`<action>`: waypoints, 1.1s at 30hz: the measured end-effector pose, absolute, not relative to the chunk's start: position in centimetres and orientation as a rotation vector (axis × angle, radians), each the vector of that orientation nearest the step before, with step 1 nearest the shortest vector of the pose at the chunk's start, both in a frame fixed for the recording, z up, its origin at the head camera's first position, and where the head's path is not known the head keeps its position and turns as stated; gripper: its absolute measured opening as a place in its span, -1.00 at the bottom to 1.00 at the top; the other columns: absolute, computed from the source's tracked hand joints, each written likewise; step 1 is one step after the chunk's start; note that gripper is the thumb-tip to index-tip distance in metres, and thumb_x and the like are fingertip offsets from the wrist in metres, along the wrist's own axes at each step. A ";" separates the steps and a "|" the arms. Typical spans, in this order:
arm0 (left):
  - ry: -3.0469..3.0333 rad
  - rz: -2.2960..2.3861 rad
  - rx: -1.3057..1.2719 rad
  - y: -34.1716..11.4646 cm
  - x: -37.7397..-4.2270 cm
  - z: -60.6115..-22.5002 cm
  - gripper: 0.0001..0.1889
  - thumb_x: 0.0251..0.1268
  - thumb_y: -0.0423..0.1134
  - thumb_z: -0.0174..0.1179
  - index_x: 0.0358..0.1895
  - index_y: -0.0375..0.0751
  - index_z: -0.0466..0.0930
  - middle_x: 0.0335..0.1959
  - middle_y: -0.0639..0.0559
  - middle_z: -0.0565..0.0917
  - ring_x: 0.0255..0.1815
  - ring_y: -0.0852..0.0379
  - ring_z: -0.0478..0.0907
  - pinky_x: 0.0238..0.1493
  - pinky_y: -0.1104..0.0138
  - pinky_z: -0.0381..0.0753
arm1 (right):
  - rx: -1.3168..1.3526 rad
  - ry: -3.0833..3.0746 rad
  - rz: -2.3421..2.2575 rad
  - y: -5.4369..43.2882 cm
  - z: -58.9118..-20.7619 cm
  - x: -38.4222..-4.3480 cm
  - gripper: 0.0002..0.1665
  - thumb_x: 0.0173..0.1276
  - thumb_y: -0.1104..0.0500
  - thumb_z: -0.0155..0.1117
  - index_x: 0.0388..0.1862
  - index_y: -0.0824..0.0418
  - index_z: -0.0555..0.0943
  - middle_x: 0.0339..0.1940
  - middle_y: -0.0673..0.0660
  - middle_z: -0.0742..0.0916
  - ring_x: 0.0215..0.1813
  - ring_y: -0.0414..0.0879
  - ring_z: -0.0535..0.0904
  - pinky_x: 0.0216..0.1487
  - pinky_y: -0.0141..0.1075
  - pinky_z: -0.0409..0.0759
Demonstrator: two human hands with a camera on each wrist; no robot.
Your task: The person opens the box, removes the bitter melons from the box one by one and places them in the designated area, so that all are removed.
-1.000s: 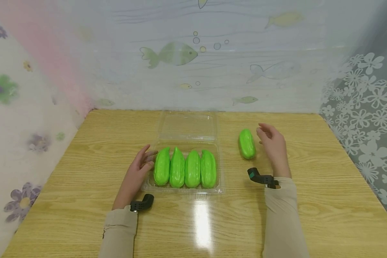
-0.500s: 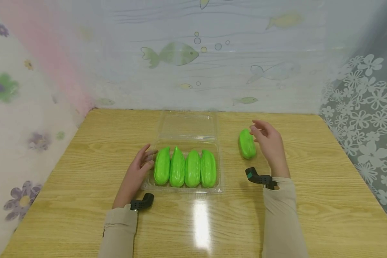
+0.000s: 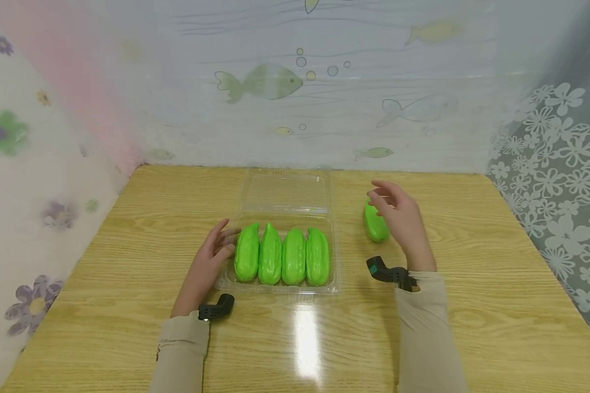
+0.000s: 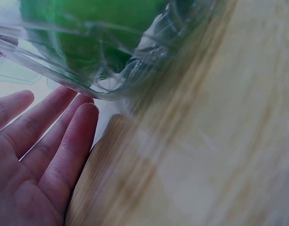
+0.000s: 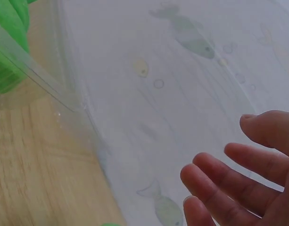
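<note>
Several bright green, ridged, cucumber-like vegetables lie side by side in a clear plastic clamshell box. My left hand is at the box's left side; the left wrist view shows its extended fingers right at the box's lower edge. One more green vegetable lies on the table right of the box. Above it hovers my right hand, fingers spread and slightly bent, covering its upper right part in the head view. Nothing is between the right fingers in the right wrist view.
The box's clear lid is folded back toward the wall with its fish pattern. A wood-grain table carries everything. Black wrist-camera mounts sit at both sleeves. A flower-patterned curtain hangs at the right.
My right hand has moved left from beside the single vegetable to over it, now hiding part of it. The left hand and the filled box stay in place.
</note>
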State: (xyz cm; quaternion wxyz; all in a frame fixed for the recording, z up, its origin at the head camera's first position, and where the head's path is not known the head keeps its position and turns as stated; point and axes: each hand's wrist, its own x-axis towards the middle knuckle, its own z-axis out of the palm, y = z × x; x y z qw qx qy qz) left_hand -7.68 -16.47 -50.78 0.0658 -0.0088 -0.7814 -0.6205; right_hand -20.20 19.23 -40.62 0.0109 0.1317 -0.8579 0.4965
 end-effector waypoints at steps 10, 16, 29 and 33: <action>-2.336 -1.898 -0.036 -16.5 -7.6 -50.8 -0.42 0.34 -0.22 -0.06 0.38 -0.04 -0.03 0.23 -0.04 0.32 0.21 0.01 0.27 0.20 0.05 0.16 | 0.493 -2.725 1.474 18.1 -40.0 -19.6 -0.43 0.25 -0.21 0.03 0.22 -0.07 0.36 -0.02 -0.02 0.56 -0.07 -0.12 0.52 -0.12 -0.18 0.50; -2.331 -1.894 -0.039 -16.5 -7.7 -50.8 -0.42 0.34 -0.24 -0.06 0.38 -0.04 -0.03 0.23 -0.05 0.32 0.21 0.01 0.27 0.21 0.05 0.15 | 0.579 -2.722 1.499 17.1 -40.0 -19.3 -0.44 0.26 -0.17 0.05 0.21 -0.04 0.37 -0.02 0.04 0.58 -0.02 -0.08 0.50 -0.06 -0.15 0.45; -2.339 -1.894 -0.026 -16.2 -7.3 -50.5 -0.42 0.34 -0.24 -0.09 0.39 -0.07 -0.04 0.24 -0.08 0.31 0.22 -0.02 0.26 0.22 0.02 0.13 | 0.779 -2.813 1.403 14.7 -40.2 -18.3 -0.39 0.27 -0.21 0.01 0.25 -0.04 0.30 -0.02 -0.04 0.55 -0.01 -0.05 0.48 -0.06 -0.13 0.46; -2.348 -1.891 -0.013 -16.1 -7.1 -50.4 -0.43 0.35 -0.25 -0.09 0.39 -0.04 -0.04 0.24 -0.06 0.31 0.22 0.00 0.26 0.22 0.03 0.12 | 0.825 -2.861 1.381 14.2 -40.5 -18.1 -0.37 0.26 -0.22 0.01 0.27 -0.04 0.28 -0.01 -0.04 0.54 0.01 -0.08 0.48 -0.07 -0.11 0.46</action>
